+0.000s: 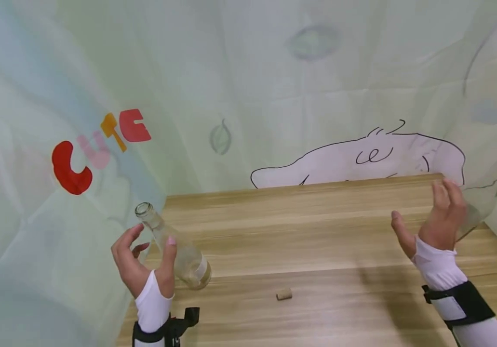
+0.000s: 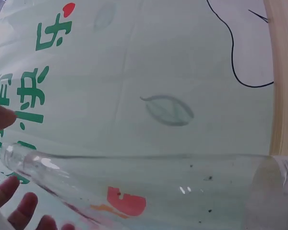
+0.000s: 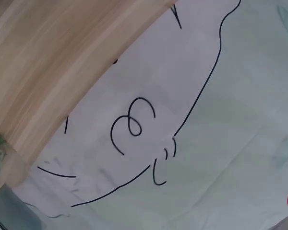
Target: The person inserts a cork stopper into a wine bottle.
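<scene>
A clear glass bottle [image 1: 185, 260] with an uncorked mouth stands at the left of the table. My left hand [image 1: 137, 265] is beside its neck, fingers and thumb spread to either side; in the left wrist view the fingertips [image 2: 25, 211] look apart from the glass [image 2: 182, 191]. A small cork [image 1: 284, 294] lies on its side on the wood. At the right, a second clear bottle [image 1: 482, 205] has a cork-coloured stopper at its mouth. In front of it my right hand [image 1: 441, 219] is raised, with thumb and fingers apart and nothing held.
The wooden table [image 1: 317, 241] ends at a back edge against a printed cloth [image 1: 248, 96]. More cloth hangs along the left and right sides, close to both bottles.
</scene>
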Motion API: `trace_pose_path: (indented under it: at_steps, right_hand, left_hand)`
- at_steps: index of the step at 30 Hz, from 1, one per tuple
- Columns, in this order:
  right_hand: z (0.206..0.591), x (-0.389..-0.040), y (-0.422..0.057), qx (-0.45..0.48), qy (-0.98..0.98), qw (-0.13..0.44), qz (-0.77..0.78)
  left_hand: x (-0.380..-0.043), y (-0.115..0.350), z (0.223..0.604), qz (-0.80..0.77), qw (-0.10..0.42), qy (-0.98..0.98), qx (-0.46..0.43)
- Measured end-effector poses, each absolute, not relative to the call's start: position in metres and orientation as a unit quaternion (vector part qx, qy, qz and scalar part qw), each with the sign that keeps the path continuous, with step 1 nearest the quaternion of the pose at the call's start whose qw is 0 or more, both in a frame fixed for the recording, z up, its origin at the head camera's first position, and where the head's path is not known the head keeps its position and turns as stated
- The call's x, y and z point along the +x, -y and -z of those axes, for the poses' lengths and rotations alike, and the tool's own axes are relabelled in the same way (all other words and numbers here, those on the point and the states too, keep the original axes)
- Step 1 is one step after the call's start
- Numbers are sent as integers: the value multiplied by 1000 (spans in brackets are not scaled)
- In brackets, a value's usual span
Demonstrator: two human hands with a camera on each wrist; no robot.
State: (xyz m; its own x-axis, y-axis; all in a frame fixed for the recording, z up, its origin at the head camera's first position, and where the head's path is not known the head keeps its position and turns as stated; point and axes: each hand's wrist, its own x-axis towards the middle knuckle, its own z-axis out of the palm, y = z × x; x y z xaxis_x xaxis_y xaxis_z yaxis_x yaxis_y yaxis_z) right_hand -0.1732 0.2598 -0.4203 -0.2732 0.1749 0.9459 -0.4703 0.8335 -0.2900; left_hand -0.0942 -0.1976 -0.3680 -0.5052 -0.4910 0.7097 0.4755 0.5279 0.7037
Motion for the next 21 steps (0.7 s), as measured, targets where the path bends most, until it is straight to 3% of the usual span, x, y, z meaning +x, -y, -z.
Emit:
trace_pose_path:
  at_steps: [6,14,17,21]
  right_hand:
    - [434,-174,-235,178,767,571,-234]
    - [439,-171,-226,187,785,535,-249]
    - [441,-169,-224,191,786,530,-255]
    - [445,-168,-223,187,791,520,-262]
  left_hand:
    - [-111,216,386,542,413,731,40]
    - [-139,231,417,551,312,770,72]
    - [-143,231,422,549,297,776,94]
    - [-145,231,423,542,317,771,108]
